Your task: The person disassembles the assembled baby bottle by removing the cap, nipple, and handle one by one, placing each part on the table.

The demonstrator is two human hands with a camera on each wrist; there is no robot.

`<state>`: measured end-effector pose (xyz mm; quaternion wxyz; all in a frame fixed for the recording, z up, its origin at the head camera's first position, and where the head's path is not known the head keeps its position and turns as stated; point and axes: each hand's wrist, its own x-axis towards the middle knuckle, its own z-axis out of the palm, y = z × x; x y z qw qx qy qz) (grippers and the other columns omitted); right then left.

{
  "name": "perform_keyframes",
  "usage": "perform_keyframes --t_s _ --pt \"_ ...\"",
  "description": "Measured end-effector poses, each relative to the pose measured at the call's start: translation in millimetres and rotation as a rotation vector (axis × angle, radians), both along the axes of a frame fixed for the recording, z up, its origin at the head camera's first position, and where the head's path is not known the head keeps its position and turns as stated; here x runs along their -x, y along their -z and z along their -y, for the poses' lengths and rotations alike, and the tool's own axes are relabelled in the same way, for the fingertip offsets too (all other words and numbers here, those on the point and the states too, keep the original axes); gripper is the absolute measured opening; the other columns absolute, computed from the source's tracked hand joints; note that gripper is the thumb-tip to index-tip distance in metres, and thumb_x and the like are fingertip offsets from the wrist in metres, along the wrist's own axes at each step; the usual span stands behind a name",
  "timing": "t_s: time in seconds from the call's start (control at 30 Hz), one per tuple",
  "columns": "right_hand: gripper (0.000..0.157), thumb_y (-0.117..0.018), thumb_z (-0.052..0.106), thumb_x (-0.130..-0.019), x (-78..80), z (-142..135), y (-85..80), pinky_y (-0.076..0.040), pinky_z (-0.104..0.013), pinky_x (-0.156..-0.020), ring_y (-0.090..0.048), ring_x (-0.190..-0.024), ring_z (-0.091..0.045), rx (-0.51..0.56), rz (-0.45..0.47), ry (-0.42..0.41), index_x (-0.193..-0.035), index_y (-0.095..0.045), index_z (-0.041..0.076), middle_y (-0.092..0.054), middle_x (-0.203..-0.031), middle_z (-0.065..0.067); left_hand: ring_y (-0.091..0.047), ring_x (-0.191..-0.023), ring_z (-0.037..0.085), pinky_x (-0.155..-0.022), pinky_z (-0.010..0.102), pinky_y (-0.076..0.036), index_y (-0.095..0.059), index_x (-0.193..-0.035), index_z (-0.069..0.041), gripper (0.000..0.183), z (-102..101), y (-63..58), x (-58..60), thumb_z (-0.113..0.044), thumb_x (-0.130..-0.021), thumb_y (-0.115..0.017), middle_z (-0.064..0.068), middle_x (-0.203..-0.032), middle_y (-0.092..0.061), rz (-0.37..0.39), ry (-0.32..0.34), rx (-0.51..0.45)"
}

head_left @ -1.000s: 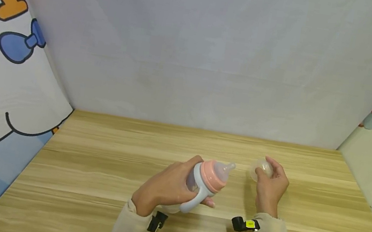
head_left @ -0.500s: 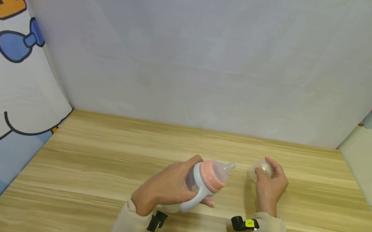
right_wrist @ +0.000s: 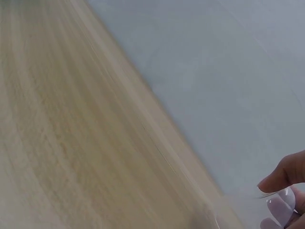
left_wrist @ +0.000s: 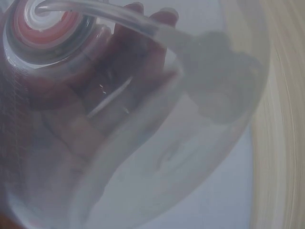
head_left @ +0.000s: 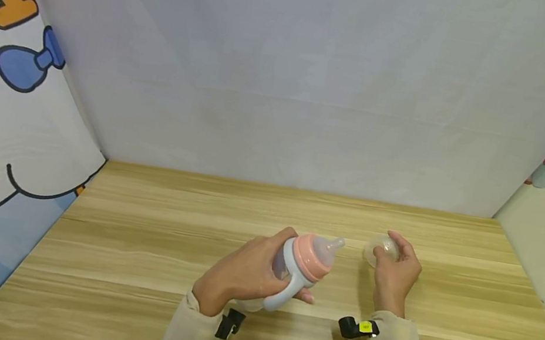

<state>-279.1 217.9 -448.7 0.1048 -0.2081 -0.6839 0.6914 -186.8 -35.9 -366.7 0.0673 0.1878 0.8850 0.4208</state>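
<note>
My left hand (head_left: 249, 267) grips a baby bottle (head_left: 312, 258) with a pink collar, a clear nipple and pale blue-grey handles. The bottle leans, nipple toward the upper right. Through its clear body in the left wrist view runs a straw (left_wrist: 124, 16) with a thick weighted end, and fingers (left_wrist: 164, 16) show behind it. Off to the right, my right hand (head_left: 396, 279) pinches a clear domed cap (head_left: 387, 246) between thumb and fingers. In the right wrist view only the thumb (right_wrist: 286, 172), some fingertips and part of the cap appear at the lower right corner.
Both hands are over a wood-grain table (head_left: 167, 195). A pale grey backdrop (head_left: 287, 77) rises along its far edge, with cartoon-printed sheets (head_left: 16, 135) on the left and right. Black camera mounts (head_left: 231, 324) sit at both wrists.
</note>
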Motion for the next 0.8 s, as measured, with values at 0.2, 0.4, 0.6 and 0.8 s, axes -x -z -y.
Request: perform_keyframes --t_s 0.2,0.4,0.6,0.8 --pt "0.050 -0.057 -0.010 -0.085 0.1 -0.3 0.9 -0.041 -0.046 -0.115 -0.045 -0.141 -0.026 -0.015 0.006 0.002 -0.135 -0.059 0.000 -0.050 -0.152 -0.013 -0.062 -0.082 0.011 -0.078 0.027 -0.051 -0.053 -0.126 -0.017 0.050 0.0 0.0 0.0 -0.013 -0.077 -0.063 -0.004 -0.100 -0.068 0.006 -0.002 -0.002" --pt "0.051 -0.056 -0.009 -0.086 -1.1 -0.1 0.3 -0.042 -0.047 -0.114 -0.045 -0.140 -0.028 -0.004 0.007 -0.003 -0.136 -0.058 0.001 -0.049 -0.152 -0.013 -0.061 -0.083 0.011 -0.079 0.027 -0.051 -0.052 -0.128 -0.015 0.051 0.2 -0.3 0.4 -0.015 -0.078 -0.063 -0.003 -0.101 -0.068 0.001 0.002 0.006" --pt "0.050 -0.056 -0.009 -0.086 -0.1 -0.3 2.4 -0.043 -0.049 -0.113 -0.045 -0.139 -0.030 -0.010 0.007 0.000 -0.135 -0.059 0.001 -0.050 -0.151 -0.015 -0.062 -0.081 0.012 -0.077 0.026 -0.050 -0.052 -0.126 -0.016 0.049 -0.2 -0.8 0.5 -0.013 -0.078 -0.063 -0.003 -0.098 -0.068 -0.002 0.002 0.009" --pt "0.051 -0.056 -0.009 -0.087 -0.5 -1.0 4.7 -0.041 -0.051 -0.114 -0.042 -0.142 -0.031 -0.021 0.015 -0.008 -0.137 -0.057 0.001 -0.048 -0.153 -0.015 -0.062 -0.079 0.013 -0.075 0.026 -0.050 -0.053 -0.125 -0.016 0.048 -0.3 -0.3 0.5 -0.011 -0.079 -0.063 -0.004 -0.097 -0.067 -0.006 -0.001 0.018"
